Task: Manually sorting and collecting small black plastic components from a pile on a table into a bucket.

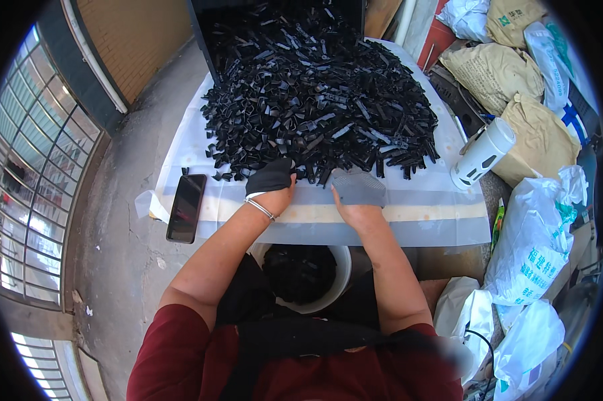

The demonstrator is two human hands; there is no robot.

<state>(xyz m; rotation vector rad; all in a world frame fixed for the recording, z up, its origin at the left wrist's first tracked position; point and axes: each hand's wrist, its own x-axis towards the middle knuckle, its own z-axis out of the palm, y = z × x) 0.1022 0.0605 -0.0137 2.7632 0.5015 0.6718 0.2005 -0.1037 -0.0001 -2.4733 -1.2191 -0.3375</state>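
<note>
A table covered with a pale sheet [408, 230] spanned the middle of the frame in a narrow paved yard. Nearest, at lower centre, a white bucket [346, 271] held dark contents, too dim to make out. Beyond the sheet's near edge, the left hand [271, 179], darkly covered, and the right hand [359, 189], in a grey glove, met the pile's near fringe. The left fingers looked curled, the right ones pressed together; whether either pinched a piece, I could not tell. The black pieces [321, 100] were heaped from the frame's centre to its top, reaching into a dark box [208, 50]. Each was probably light, fairly stiff, somewhat slick and hard to break, though likely to snag on its neighbours. Loose strips along the fringe seemed best gripped by their narrow middles.
</note>
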